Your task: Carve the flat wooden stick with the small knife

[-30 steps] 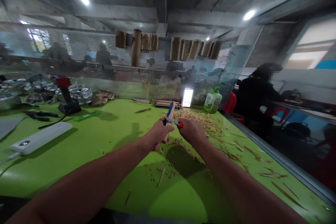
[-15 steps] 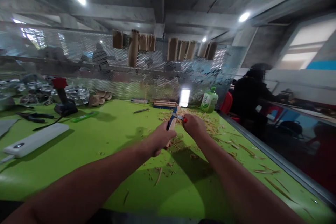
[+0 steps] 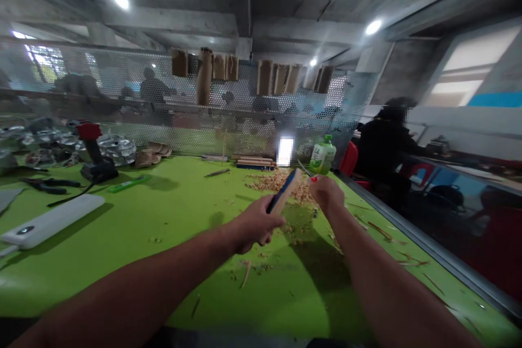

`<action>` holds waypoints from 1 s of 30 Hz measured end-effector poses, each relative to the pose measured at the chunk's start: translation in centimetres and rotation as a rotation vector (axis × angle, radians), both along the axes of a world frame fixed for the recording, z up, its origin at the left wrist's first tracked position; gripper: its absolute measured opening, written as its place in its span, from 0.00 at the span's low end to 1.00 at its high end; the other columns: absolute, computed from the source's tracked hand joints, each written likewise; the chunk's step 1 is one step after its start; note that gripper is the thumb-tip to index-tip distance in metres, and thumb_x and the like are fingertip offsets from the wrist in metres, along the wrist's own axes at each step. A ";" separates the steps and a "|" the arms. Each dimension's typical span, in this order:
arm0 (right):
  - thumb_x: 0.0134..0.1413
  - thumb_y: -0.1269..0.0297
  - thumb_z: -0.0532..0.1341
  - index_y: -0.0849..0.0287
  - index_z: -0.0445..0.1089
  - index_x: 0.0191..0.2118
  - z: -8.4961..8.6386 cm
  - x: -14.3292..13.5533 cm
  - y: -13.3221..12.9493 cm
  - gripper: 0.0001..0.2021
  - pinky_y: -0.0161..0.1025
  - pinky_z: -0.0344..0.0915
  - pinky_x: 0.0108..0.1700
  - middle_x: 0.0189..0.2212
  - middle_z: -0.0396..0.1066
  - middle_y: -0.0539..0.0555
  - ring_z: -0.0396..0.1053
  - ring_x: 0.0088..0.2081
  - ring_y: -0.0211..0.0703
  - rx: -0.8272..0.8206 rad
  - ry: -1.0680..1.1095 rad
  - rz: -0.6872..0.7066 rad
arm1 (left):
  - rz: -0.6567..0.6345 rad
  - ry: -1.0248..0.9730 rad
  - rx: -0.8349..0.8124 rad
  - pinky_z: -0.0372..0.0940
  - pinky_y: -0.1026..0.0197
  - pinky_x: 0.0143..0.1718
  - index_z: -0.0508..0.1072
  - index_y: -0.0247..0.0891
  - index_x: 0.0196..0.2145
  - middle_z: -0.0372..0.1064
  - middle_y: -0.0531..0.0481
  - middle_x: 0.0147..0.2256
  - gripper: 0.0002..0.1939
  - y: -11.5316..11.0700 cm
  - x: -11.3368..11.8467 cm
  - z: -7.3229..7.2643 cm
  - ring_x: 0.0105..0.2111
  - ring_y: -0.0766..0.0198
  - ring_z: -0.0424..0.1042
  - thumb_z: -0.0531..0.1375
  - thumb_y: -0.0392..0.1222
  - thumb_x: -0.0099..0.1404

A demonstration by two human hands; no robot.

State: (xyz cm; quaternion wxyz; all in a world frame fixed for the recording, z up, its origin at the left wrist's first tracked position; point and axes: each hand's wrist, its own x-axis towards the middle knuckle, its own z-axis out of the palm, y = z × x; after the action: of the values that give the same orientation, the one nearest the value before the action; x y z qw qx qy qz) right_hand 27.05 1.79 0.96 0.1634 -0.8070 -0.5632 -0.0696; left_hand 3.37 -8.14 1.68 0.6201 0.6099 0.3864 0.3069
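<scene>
My left hand (image 3: 259, 224) is closed around the lower end of a wooden strip (image 3: 289, 191) with a dark blue face, tilted up and to the right. My right hand (image 3: 328, 193) grips a knife (image 3: 304, 169) whose thin blade points up and left; a bit of red shows at its handle. The blade is apart from the strip, to its upper right. Beneath and behind both hands, pale wood shavings (image 3: 265, 180) lie heaped on the green tabletop (image 3: 163, 266).
A green bottle (image 3: 323, 154) stands behind my right hand, near stacked wooden strips (image 3: 255, 163). At left are a cordless drill (image 3: 95, 155), pliers (image 3: 49, 185), a green utility knife (image 3: 129, 184) and a white power bank-like bar (image 3: 57, 221). A person (image 3: 387, 144) sits at right.
The knife has come off the strip and moved up and right with my right hand. My left hand has shifted slightly right, and the strip leans further right.
</scene>
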 end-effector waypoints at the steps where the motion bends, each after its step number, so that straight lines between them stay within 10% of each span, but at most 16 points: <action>1: 0.62 0.56 0.48 0.62 0.74 0.45 0.0 -0.2 0.0 0.21 0.39 0.63 0.38 0.41 0.75 0.65 0.73 0.41 0.51 0.011 0.008 0.009 | 0.048 -0.016 -0.010 0.55 0.70 0.17 0.52 0.37 0.64 0.63 0.50 0.31 0.36 0.5 -0.1 -0.2 0.19 0.74 0.56 0.59 0.38 0.59; 15: 0.61 0.53 0.50 0.57 0.73 0.35 -0.8 -6.8 -2.3 0.18 0.35 0.48 0.28 0.31 0.75 0.56 0.69 0.30 0.41 0.103 -0.049 0.384 | 0.252 -0.092 -0.011 0.53 0.71 0.15 0.62 0.36 0.52 0.58 0.58 0.24 0.22 3.8 -0.7 -1.3 0.16 0.74 0.56 0.57 0.37 0.59; 30: 0.56 0.62 0.53 0.54 0.72 0.35 -1.0 -7.3 -2.9 0.10 0.35 0.49 0.28 0.30 0.75 0.54 0.70 0.30 0.43 0.107 -0.195 0.400 | 0.259 -0.049 0.021 0.52 0.70 0.15 0.61 0.37 0.54 0.56 0.59 0.23 0.25 3.1 -0.2 -0.9 0.15 0.75 0.55 0.57 0.36 0.58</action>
State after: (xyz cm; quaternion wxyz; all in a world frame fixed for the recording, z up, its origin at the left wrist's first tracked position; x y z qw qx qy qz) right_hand 19.74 -1.10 -0.09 0.1615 -0.6587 -0.7207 -0.1433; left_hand 3.12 -5.05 0.81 0.5779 0.5538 0.4435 0.4032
